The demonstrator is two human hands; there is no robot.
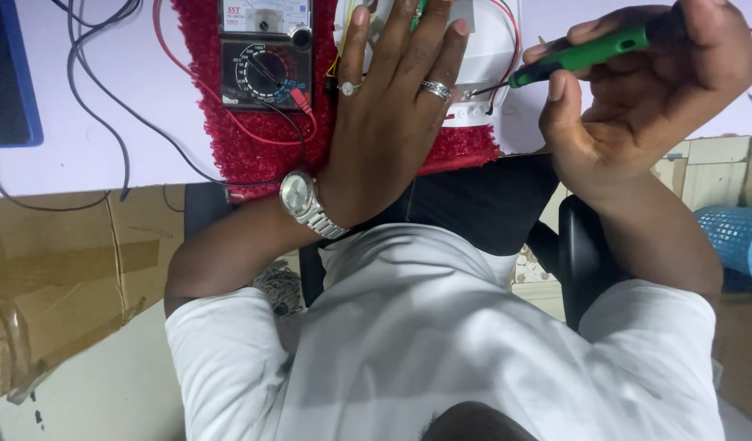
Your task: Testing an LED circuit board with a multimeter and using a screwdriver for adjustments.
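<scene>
Your left hand (pixel 392 114) lies flat, fingers spread, pressing the white casing (pixel 482 49) onto the red mat (pixel 262 147). Your right hand (pixel 645 90) grips a green screwdriver (pixel 588 53), its tip at the casing just beside your ringed finger. A multimeter (pixel 266 53) sits left of your left hand.

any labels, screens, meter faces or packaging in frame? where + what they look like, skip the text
Analog multimeter: on the red mat, left of the left hand; black box, white needle-scale face on top, round dial below.
Dark blue-edged panel: far left edge of the table; screen or not, cannot tell.
Cardboard: under the table, lower left; brown, flattened, creased.
</scene>
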